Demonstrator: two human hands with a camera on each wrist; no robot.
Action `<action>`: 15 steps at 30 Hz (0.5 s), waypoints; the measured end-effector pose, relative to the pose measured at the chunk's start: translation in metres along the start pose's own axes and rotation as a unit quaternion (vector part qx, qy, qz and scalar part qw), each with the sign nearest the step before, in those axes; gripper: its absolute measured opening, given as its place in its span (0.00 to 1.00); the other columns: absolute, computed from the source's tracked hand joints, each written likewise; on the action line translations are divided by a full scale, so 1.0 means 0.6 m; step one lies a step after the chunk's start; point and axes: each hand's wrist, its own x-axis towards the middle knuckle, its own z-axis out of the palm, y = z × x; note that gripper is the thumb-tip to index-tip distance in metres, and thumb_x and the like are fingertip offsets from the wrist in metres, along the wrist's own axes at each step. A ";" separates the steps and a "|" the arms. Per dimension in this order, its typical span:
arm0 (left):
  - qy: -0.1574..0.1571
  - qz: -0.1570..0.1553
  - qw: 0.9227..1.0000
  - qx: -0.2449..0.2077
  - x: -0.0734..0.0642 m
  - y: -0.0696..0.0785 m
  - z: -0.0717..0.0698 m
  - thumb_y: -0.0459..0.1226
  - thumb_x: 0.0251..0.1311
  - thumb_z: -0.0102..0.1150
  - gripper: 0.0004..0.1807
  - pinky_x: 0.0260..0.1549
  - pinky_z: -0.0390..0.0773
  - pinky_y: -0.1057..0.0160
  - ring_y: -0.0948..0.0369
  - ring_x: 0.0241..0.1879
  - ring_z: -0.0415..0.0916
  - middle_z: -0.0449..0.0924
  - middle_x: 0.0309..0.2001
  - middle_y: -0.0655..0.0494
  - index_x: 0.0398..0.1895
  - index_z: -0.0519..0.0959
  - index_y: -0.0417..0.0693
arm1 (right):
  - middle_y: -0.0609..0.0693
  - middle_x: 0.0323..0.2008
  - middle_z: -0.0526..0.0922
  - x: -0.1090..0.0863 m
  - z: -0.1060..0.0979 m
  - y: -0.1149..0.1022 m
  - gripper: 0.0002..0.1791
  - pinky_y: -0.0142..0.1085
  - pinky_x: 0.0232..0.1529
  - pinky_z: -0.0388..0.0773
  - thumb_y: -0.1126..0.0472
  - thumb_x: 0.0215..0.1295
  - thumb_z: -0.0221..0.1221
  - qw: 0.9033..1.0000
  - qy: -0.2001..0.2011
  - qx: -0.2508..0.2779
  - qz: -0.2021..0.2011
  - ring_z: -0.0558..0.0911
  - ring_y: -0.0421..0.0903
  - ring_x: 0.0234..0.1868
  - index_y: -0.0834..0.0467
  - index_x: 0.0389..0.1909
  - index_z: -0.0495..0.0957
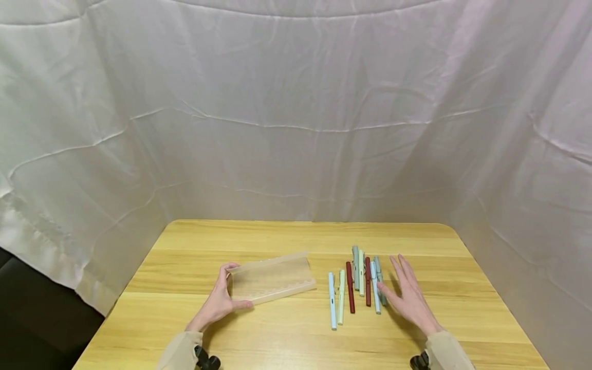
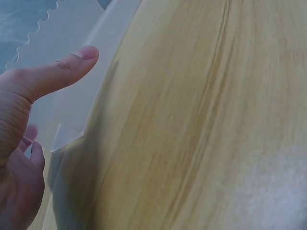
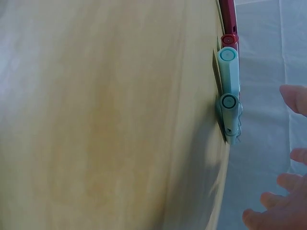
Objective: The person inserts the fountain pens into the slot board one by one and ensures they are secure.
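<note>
A clear plastic pen rack, with a row of notches along one edge, lies slanted left of the table's middle. My left hand holds its left end, thumb along the near side and fingers round the far corner. In the left wrist view the thumb lies over the rack's frosted wall. Several capped pens lie side by side to the right, among them a light blue pen, a pale green pen and a dark red pen. My right hand, fingers spread, hovers beside the rightmost grey-green pen.
The wooden table has rounded far corners. White cloth hangs around its back and sides. A dark object stands beyond the left edge.
</note>
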 end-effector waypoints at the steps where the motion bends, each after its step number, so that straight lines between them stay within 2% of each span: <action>1: -0.002 -0.004 1.000 0.001 0.000 0.000 0.000 0.36 0.31 0.86 0.59 0.77 0.46 0.31 0.37 0.74 0.53 0.59 0.69 0.39 0.67 0.56 0.40 | 0.62 0.81 0.34 0.000 0.000 0.000 0.48 0.84 0.66 0.44 0.47 0.71 0.58 1.000 0.000 -0.001 0.001 0.43 0.72 0.79 0.51 0.82 0.40; 7: -0.014 -0.013 1.000 0.007 -0.001 0.003 0.001 0.36 0.31 0.86 0.59 0.78 0.47 0.35 0.38 0.75 0.53 0.59 0.70 0.38 0.67 0.56 0.40 | 0.67 0.80 0.41 0.000 -0.001 -0.005 0.47 0.83 0.66 0.47 0.46 0.72 0.57 1.000 0.000 -0.006 0.011 0.48 0.74 0.76 0.54 0.81 0.42; 15: -0.042 0.010 0.999 0.005 -0.002 0.004 0.002 0.38 0.31 0.86 0.59 0.76 0.47 0.36 0.36 0.74 0.55 0.61 0.68 0.37 0.67 0.57 0.38 | 0.71 0.76 0.51 0.002 -0.004 -0.009 0.42 0.81 0.65 0.54 0.48 0.73 0.57 1.000 0.000 0.001 0.020 0.55 0.74 0.74 0.61 0.78 0.50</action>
